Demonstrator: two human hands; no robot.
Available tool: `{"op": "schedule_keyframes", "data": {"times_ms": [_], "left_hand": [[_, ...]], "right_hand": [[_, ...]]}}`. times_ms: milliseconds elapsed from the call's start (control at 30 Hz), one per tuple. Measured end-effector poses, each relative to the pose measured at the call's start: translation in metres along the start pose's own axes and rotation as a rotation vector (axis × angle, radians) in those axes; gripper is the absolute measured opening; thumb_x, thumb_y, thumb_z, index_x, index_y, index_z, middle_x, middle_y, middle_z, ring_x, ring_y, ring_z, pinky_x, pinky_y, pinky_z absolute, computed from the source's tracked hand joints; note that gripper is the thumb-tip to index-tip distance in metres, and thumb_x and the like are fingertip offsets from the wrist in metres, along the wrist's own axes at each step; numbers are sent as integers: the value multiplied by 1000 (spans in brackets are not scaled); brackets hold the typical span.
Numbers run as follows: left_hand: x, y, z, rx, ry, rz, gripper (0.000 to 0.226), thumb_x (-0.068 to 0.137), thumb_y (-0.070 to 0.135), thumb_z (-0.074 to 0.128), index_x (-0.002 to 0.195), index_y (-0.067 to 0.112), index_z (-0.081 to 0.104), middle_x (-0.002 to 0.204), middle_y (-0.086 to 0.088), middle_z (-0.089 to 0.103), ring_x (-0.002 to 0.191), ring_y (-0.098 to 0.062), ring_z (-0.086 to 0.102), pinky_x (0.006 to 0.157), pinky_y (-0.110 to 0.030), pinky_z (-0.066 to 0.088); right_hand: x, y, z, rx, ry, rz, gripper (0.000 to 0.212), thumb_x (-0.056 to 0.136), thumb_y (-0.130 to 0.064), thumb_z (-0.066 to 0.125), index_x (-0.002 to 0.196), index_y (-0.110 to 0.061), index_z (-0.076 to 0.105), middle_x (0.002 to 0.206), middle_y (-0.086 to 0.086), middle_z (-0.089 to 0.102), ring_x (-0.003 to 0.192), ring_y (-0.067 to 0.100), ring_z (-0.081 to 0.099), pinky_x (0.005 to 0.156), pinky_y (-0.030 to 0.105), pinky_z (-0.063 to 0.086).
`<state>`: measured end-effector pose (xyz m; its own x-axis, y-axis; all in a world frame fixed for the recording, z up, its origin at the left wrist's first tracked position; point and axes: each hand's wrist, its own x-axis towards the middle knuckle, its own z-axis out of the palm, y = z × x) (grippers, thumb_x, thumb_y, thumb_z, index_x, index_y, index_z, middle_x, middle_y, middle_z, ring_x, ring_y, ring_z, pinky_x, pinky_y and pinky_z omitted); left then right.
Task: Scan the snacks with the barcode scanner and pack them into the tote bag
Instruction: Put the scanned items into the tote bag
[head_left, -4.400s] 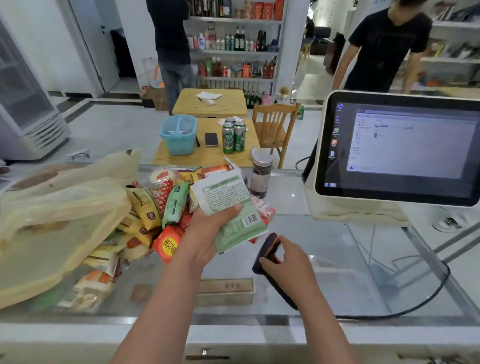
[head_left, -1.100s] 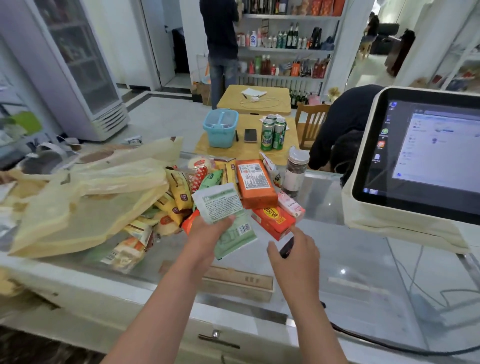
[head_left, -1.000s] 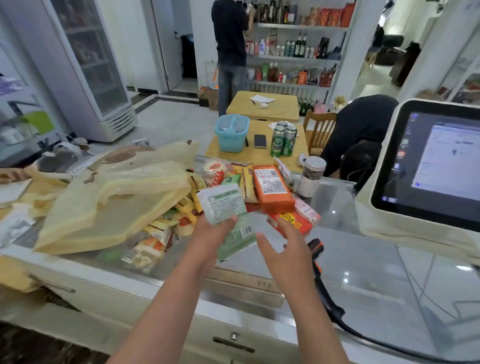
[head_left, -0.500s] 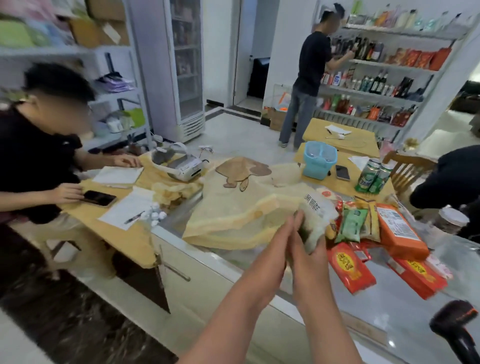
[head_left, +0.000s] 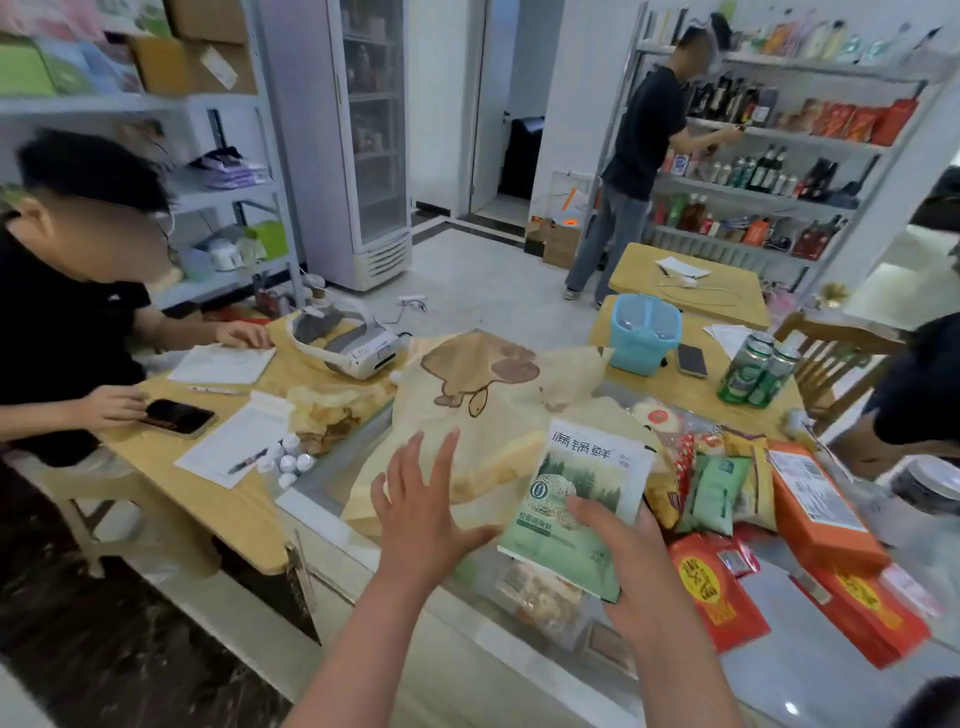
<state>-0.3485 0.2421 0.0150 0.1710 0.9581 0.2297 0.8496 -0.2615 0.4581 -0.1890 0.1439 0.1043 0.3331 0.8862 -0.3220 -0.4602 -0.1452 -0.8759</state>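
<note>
Since the previous frame, your left hand (head_left: 426, 501) has released the green packet (head_left: 582, 499) and spreads wide over the flat tote bag (head_left: 483, 410). Your right hand (head_left: 641, 566) grips the packet near the table (head_left: 810, 670) front edge. Judged progress: early. The packet is not bagged, the snack pile (head_left: 727, 483) remains, and the scanner is out of view.

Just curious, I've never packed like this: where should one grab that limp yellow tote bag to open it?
The tote bag lies flat and limp, so likely pinch only the top layer at its near edge, coming from the front, where the left hand hovers open.
</note>
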Motion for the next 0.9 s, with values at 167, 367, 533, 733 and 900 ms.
{"op": "schedule_keyframes", "data": {"times_ms": [167,367,533,733,900], "left_hand": [[28,6,7,21,237,65,80,56,12,87,129,19,55,129,-12,54,113,-38,54,86,-50,46],[65,22,-50,-102,499,146,47,71,0,49,113,9,68,103,-8,69,83,-30,66,57,-30,47],[110,36,-98,1,560,188,31,84,7,56,111,9,70,93,-11,73,74,-30,68,57,-27,41],[151,26,-119,18,512,212,31,93,19,43,108,12,69,79,-9,69,69,-32,62,51,-35,44],[169,19,-139,-106,501,354,31,89,16,46,106,9,71,82,-9,73,73,-32,66,62,-36,50]], "right_hand": [[31,-24,6,-2,-294,30,53,65,-1,78,113,-14,59,98,12,74,86,32,72,60,41,60],[60,-32,-7,-310,-680,87,67,67,-1,77,124,-24,50,108,5,73,99,26,70,73,37,58],[83,-23,8,-535,-626,149,61,81,-4,74,122,-39,45,107,0,72,95,22,71,76,38,58],[121,-8,47,-383,-216,161,54,86,-8,68,125,-29,38,106,6,68,85,26,71,66,38,58],[149,0,80,-119,15,118,57,91,2,54,138,-26,36,108,8,66,90,25,69,75,43,58]]}}
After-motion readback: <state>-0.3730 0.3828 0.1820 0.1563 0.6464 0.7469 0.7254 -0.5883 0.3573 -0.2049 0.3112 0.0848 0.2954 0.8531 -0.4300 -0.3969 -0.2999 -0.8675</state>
